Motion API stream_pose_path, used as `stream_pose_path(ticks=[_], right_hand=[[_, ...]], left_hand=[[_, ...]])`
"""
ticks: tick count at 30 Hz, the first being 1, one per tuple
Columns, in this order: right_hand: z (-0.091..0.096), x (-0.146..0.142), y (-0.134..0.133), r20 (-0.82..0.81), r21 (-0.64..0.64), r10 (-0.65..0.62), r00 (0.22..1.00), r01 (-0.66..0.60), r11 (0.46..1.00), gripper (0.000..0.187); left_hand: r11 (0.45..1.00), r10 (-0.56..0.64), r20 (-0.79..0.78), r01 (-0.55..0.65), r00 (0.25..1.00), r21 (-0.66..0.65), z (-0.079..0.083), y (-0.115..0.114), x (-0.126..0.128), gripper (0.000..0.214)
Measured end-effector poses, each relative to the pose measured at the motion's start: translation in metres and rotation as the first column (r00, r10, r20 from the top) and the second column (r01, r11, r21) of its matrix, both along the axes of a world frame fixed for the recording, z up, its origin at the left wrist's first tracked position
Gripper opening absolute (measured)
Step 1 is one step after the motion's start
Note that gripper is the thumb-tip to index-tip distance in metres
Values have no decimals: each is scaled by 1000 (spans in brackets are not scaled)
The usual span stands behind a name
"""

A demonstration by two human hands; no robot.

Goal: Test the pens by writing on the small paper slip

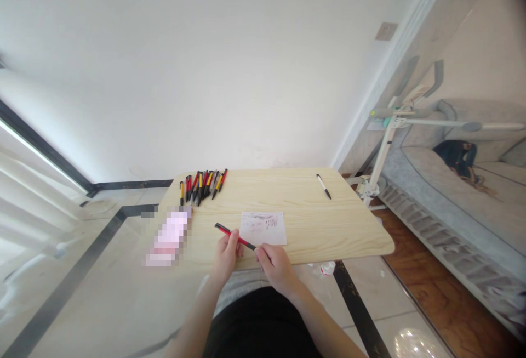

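A red pen (245, 242) with black ends is held slantwise between both hands, over the near edge of a small white paper (273, 232) that bears dark scribbles. My left hand (227, 251) is closed around the pen's barrel, toward its upper left end. At the lower right end, the fingers of my right hand (276, 265) pinch the black grip; the tip itself is hidden by them. Several red, yellow and grey pens (201, 185) lie in a loose group at the table's back left. A single white pen (324, 186) with a black grip rests at the back right.
The light wooden table (349, 232) stands against a white wall. A blurred-out pink patch (168, 237) covers its left edge. To the right are a white exercise machine (386, 144) and a grey sofa (427, 182). A small white bottle (327, 268) is on the floor.
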State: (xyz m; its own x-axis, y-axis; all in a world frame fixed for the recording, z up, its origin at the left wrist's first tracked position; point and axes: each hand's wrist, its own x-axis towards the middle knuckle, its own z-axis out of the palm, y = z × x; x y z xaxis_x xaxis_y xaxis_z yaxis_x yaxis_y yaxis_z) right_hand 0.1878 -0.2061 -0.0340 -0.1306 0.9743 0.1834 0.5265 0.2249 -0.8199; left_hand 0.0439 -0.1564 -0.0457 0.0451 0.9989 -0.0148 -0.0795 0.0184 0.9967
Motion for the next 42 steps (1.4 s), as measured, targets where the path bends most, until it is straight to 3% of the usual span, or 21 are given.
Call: stream_pose_path(ticks=[9, 42], right_hand=[[1, 2, 3, -39, -62, 20, 999, -22, 998, 38], [-3, 2, 0, 20, 52, 22, 1000, -23, 998, 26]], left_hand=[[1000, -7, 55, 6, 998, 10, 5, -2, 2, 47], [997, -20, -103, 27, 994, 69, -4, -1, -5, 53]])
